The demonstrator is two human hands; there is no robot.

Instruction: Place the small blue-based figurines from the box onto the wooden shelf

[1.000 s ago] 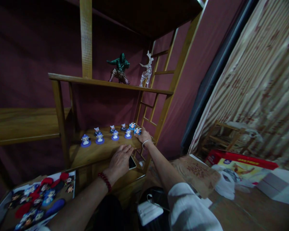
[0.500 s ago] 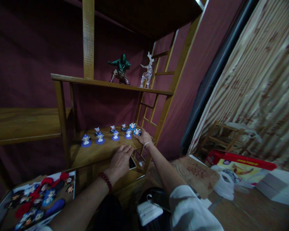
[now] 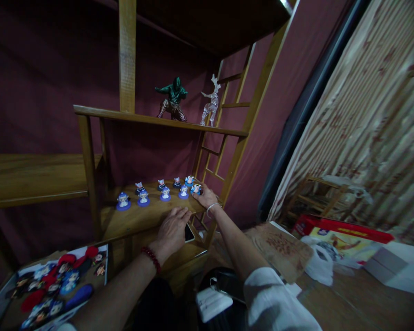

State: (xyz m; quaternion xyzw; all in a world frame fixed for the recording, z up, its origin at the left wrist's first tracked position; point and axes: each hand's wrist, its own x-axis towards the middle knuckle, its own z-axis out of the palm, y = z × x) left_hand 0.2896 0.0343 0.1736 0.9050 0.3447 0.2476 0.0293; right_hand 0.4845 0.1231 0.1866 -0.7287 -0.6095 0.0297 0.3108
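From my head view, the front blue figurine (image 3: 195, 189) is on the wooden shelf (image 3: 134, 221), just below the centre of the frame, at the right end of the front row. My right hand (image 3: 205, 199) is the nearer one and touches it: thumb at its near side, fingers at its right, so it lies to the upper left of the palm. I can't tell whether those fingers grasp it or only touch it. It looks squat, with no clear long axis. The rear blue figurine (image 3: 189, 180) is just behind it, and a purple figurine (image 3: 183, 192) stands just to its left. My left hand (image 3: 171, 231) is lower in the frame, palm down near the front edge, fingers extended; with its underside hidden, I can't tell whether it holds anything.
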